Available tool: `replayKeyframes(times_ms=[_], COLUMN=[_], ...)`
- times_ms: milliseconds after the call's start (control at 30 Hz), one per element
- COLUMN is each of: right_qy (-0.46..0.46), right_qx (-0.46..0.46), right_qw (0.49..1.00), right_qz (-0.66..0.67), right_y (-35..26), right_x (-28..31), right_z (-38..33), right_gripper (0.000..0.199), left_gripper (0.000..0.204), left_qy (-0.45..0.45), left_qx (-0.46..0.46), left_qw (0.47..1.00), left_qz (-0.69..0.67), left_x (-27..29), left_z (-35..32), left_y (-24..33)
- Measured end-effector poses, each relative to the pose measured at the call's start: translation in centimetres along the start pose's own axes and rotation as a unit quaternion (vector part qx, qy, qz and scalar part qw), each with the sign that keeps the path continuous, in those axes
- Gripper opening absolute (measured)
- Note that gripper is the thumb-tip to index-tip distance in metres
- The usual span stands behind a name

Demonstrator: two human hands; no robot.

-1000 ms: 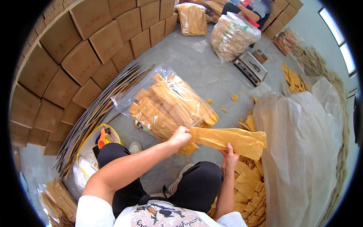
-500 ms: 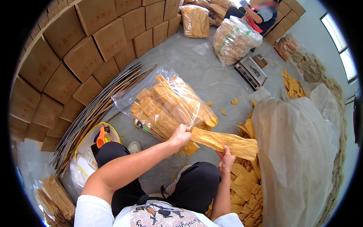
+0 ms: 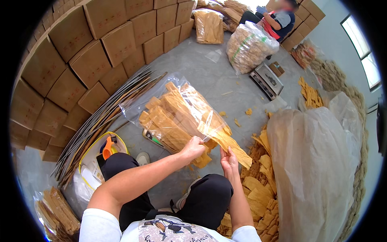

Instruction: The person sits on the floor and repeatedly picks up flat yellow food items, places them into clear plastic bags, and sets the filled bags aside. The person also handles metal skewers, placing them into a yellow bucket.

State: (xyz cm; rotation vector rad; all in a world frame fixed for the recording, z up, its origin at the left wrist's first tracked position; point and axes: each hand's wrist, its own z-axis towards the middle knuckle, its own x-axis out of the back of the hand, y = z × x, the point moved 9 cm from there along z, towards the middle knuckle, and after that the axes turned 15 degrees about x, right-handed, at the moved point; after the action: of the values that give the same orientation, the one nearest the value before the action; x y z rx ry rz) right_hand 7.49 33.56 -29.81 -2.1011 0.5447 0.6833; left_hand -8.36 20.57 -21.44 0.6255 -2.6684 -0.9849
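A large clear plastic bag (image 3: 189, 94) lies in front of me, holding several long, flat, yellow-tan dried strips (image 3: 163, 121). My left hand (image 3: 193, 149) is closed at the bag's near edge, pinching its plastic. To its right, my right hand (image 3: 229, 160) grips one loose dried strip (image 3: 238, 152) from below, thumb on top. The strip slants, its upper left end at the bag's mouth and its lower right end free. Whether that upper end is inside the bag is hard to see through the glare.
A pile of broken dried pieces (image 3: 260, 193) lies by my right knee, beside a big translucent sheet (image 3: 314, 161). Metal rods (image 3: 109, 113) and a yellow-rimmed bucket (image 3: 84, 161) are at left, below stacked cartons (image 3: 90, 60). Farther off are a scale (image 3: 266, 80), a full bag (image 3: 250, 46) and a seated person (image 3: 278, 20).
My right hand has moved left and swung the strip from nearly level to a downward slant, bringing its upper end to the bag's mouth. My left hand has shifted only slightly.
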Motion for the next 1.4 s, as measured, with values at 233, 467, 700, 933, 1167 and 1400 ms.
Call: replayKeyframes(times_ms=[233,467,700,933,1167,1400], right_qy=[-0.174,-0.18,-0.249,-0.539,-0.305,0.002], right_qx=[-0.13,-0.15,-0.027,-0.039,0.065,-0.028], right_qw=[0.969,0.968,0.897,0.645,0.893,0.953], right_qz=[-0.12,-0.085,-0.365,-0.54,-0.324,-0.302], right_y=[4.6,2.9,3.9,3.2,-4.9,-1.1], right_x=[-5.9,-4.0,-1.8,-7.4,-0.6,11.5], right_z=[-3.0,-2.8,-3.1,-9.3,-6.7,-1.9], right_gripper=[0.026,0.026,0.039,0.052,0.03,0.075], left_gripper=[0.033,0.03,0.029,0.03,0.036,0.037], left_qy=[-0.026,-0.024,-0.036,-0.039,-0.045,-0.055], left_qx=[0.043,0.051,0.059,0.075,0.084,0.084], left_qw=[0.999,0.998,0.997,0.996,0.995,0.995], left_qz=[0.016,0.014,0.021,-0.017,-0.003,-0.019], left_x=[-0.1,0.0,-0.6,0.0,-0.3,-0.5], left_z=[0.2,-0.6,-0.6,0.9,-0.1,-1.4], left_y=[-0.4,0.1,0.3,-2.0,-0.8,0.2])
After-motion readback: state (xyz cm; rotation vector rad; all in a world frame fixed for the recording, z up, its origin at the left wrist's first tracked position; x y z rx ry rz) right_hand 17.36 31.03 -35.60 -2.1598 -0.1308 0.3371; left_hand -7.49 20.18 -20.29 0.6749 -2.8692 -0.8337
